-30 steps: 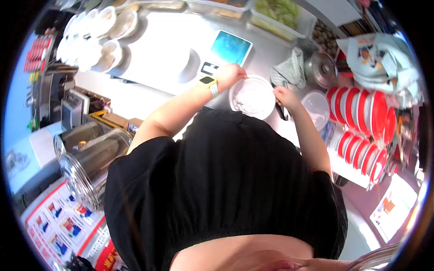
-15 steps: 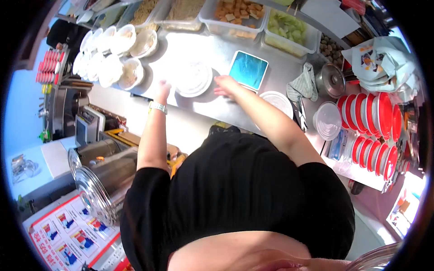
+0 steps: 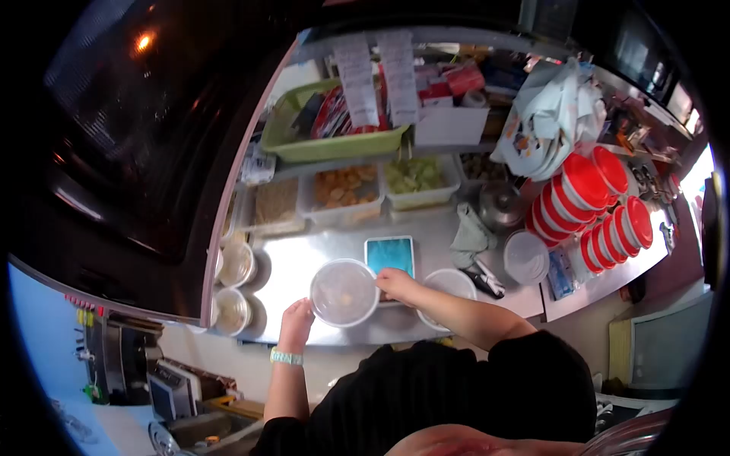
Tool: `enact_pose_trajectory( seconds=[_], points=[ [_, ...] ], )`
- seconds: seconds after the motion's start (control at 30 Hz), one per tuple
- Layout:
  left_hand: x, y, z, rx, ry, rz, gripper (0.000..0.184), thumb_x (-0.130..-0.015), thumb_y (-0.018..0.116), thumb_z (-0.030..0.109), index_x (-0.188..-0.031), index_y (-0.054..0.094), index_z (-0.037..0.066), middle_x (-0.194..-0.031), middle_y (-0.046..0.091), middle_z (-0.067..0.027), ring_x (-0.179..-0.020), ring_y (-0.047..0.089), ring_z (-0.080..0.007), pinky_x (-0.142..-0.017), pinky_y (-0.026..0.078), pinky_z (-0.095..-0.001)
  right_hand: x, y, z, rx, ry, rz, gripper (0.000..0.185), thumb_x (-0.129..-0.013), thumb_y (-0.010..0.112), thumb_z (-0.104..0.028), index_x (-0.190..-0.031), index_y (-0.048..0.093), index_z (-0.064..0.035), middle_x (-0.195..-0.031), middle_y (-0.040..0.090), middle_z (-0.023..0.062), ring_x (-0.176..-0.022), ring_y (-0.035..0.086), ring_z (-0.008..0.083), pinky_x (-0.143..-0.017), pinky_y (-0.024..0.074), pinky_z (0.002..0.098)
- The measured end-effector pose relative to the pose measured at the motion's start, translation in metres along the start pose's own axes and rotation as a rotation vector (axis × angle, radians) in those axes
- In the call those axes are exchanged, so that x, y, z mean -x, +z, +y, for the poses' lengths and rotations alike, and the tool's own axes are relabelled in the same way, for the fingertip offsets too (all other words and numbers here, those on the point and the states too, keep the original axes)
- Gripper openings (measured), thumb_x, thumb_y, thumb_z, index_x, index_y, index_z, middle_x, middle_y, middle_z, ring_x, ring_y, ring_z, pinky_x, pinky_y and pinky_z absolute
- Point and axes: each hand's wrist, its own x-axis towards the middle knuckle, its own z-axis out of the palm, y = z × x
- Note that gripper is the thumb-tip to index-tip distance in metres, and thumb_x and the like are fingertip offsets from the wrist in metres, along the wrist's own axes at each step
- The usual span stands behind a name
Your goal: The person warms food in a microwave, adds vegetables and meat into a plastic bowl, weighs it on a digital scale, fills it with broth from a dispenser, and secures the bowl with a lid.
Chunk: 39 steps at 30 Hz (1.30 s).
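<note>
A round, translucent plastic takeaway bowl (image 3: 344,287) is between my hands above the steel counter, with a pale brownish spot showing through it. My left hand (image 3: 297,315), with a light watch on the wrist, is closed on its left rim. At the opposite rim, the fingers of my right hand (image 3: 395,284) pinch the edge. Just behind the bowl lies a white-framed square device (image 3: 389,256) with a blue top. Right of my right hand sits another round translucent piece (image 3: 450,292), partly behind my forearm; I cannot tell whether it is a lid or a bowl.
Filled bowls (image 3: 231,310) stand at the counter's left. Food tubs (image 3: 346,194) line the back, below a green basket (image 3: 334,144). A cloth (image 3: 472,234), a lidded metal pot (image 3: 499,205) and red-and-white stacks (image 3: 570,201) are on the right. A dark cabinet (image 3: 144,167) overhangs the left.
Both hands have closed in from beside the bowl and now grip its rim. The bowl appears lifted. My view has tilted up, bringing the basket and dark cabinet into sight.
</note>
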Motion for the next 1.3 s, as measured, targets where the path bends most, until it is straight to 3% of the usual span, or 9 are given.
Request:
enact_pose_trajectory(
  seconds=[0.3,0.33,0.47,0.5,0.67,0.83,1.07,1.17,1.3],
  points=[
    [0.007,0.223,0.183,0.046,0.714,-0.413,0.012,-0.090,0.058,0.009,-0.096,0.063,0.000,-0.077,0.058,-0.0004,-0.065,0.050,-0.0077,-0.057,0.041,-0.0206,0.155,-0.171,-0.296,0.489,-0.281,0.338,0.024,-0.090,0.052,-0.023,-0.086,0.062,-0.0016,-0.075,0.063,0.0071,-0.065,0.062,0.0168,-0.058,0.0514,0.0314],
    [0.024,0.257,0.220,0.378,0.475,-0.445,0.011,-0.091,0.057,0.007,-0.096,0.063,-0.001,-0.084,0.061,-0.0027,-0.070,0.055,-0.0094,-0.062,0.045,-0.0210,0.147,-0.202,-0.330,0.779,-0.367,0.345,0.025,-0.090,0.052,-0.024,-0.089,0.064,-0.0024,-0.078,0.064,0.0070,-0.068,0.063,0.0170,-0.060,0.0538,0.0315],
    [0.035,0.334,0.344,0.336,0.717,-0.360,0.011,-0.087,0.064,0.008,-0.095,0.064,0.000,-0.094,0.065,-0.0094,-0.082,0.062,-0.0160,-0.067,0.055,-0.0237,0.182,-0.228,-0.449,0.523,-0.570,0.573,0.022,-0.083,0.064,-0.031,-0.081,0.063,-0.0092,-0.061,0.051,-0.0041,-0.052,0.052,0.0042,-0.046,0.0476,0.0200],
    [0.040,0.346,0.374,0.253,0.740,-0.326,0.011,-0.087,0.065,0.007,-0.096,0.063,0.000,-0.094,0.064,-0.0098,-0.082,0.063,-0.0169,-0.065,0.056,-0.0239,0.158,-0.258,-0.493,0.315,-0.508,0.525,0.017,-0.088,0.050,-0.017,-0.079,0.059,-0.0058,-0.072,0.062,0.0049,-0.066,0.063,0.0145,-0.060,0.0559,0.0303],
    [0.016,0.382,0.475,0.302,0.756,-0.428,0.020,-0.094,0.055,0.014,-0.075,0.056,0.006,-0.059,0.058,0.0002,-0.046,0.057,-0.0108,-0.042,0.050,-0.0173,0.123,-0.277,-0.591,0.267,-0.377,0.421,0.018,-0.084,0.052,-0.016,-0.067,0.053,-0.0105,-0.056,0.055,-0.0003,-0.039,0.046,0.0074,-0.034,0.0412,0.0187],
    [-0.099,0.370,0.538,0.138,0.819,-0.366,0.008,-0.086,0.066,0.009,-0.090,0.063,0.002,-0.082,0.065,-0.0059,-0.069,0.064,-0.0152,-0.060,0.057,-0.0224,0.047,-0.279,-0.597,0.217,-0.429,0.497,0.019,-0.089,0.046,-0.015,-0.077,0.059,-0.0066,-0.060,0.055,0.0017,-0.041,0.047,0.0067,-0.034,0.0395,0.0204],
    [-0.104,0.400,0.508,0.303,0.727,-0.172,0.017,-0.093,0.052,0.009,-0.103,0.057,-0.003,-0.104,0.059,-0.0147,-0.094,0.060,-0.0232,-0.076,0.058,-0.0354,-0.049,-0.307,-0.599,-0.042,-0.682,0.638,0.022,-0.086,0.056,-0.019,-0.067,0.051,-0.0098,-0.052,0.044,-0.0002,-0.037,0.036,0.0067,-0.034,0.0279,0.0187],
    [-0.054,0.418,0.475,0.384,0.905,-0.122,0.041,-0.097,0.040,0.017,-0.133,0.040,-0.002,-0.140,0.038,-0.0170,-0.133,0.032,-0.0274,-0.113,0.028,-0.0434,-0.041,-0.308,-0.594,-0.027,-0.698,0.506,0.020,-0.083,0.058,-0.011,-0.066,0.048,-0.0080,-0.054,0.044,0.0032,-0.039,0.039,0.0105,-0.037,0.0319,0.0234],
    [-0.019,0.409,0.366,0.748,1.221,-0.446,0.051,-0.096,0.045,0.017,-0.140,0.032,-0.005,-0.149,0.030,-0.0162,-0.141,0.022,-0.0283,-0.117,0.020,-0.0399,-0.078,-0.316,-0.605,-0.227,-0.715,0.528,0.008,-0.091,0.045,-0.010,-0.087,0.052,-0.0055,-0.071,0.049,0.0050,-0.057,0.051,0.0128,-0.047,0.0463,0.0265]
  ],
)
